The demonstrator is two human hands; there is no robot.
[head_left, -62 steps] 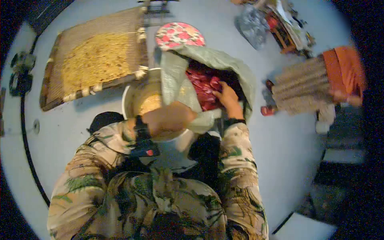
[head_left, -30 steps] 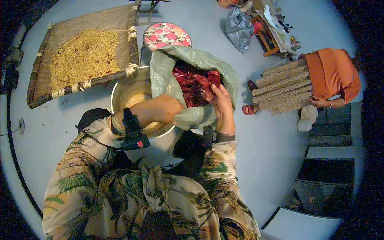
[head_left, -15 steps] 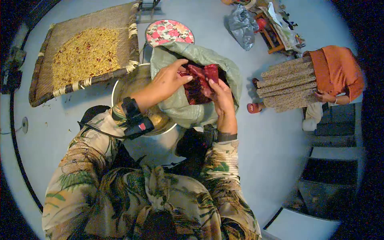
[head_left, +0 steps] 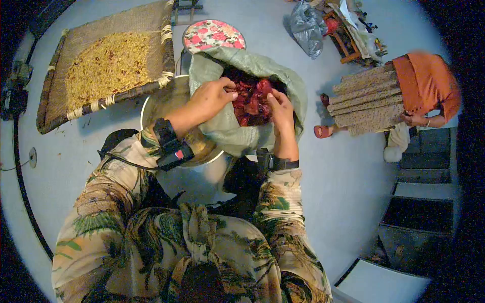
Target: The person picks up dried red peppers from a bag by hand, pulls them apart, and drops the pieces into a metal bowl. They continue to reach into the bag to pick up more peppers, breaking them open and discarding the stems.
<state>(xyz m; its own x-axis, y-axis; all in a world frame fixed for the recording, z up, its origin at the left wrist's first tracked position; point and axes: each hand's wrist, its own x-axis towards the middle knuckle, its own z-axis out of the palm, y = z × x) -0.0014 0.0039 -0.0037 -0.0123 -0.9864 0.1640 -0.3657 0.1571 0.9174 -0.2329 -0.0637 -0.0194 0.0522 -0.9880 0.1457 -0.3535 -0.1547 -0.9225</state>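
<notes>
A pale green woven sack (head_left: 217, 129) stands with its mouth folded open, full of dark red dried chili peppers (head_left: 247, 113). Over that opening, the thumb and fingertips of my right hand (head_left: 282, 108) pinch one wrinkled dried chili pepper (head_left: 263, 90). My left hand (head_left: 212, 98) hovers at the sack's left rim with its thumb and fingers closed together. Whatever lies between those left fingertips, if anything, is too small to make out. Beneath my left forearm is a wide round basin (head_left: 164, 103), partly covered by the sack.
A wood-framed mesh tray (head_left: 108, 25) at upper left bears a yellow heap with red bits (head_left: 108, 68). A floral round stool (head_left: 214, 35) stands behind the sack. At right is a person (head_left: 399, 96) in an orange top; a grey plastic bag (head_left: 307, 30) lies farther back.
The larger red chili held between both hands has left the left fingers; a smaller-looking piece is now in the right. More peppers show in the sack. The person at right shifted slightly.
</notes>
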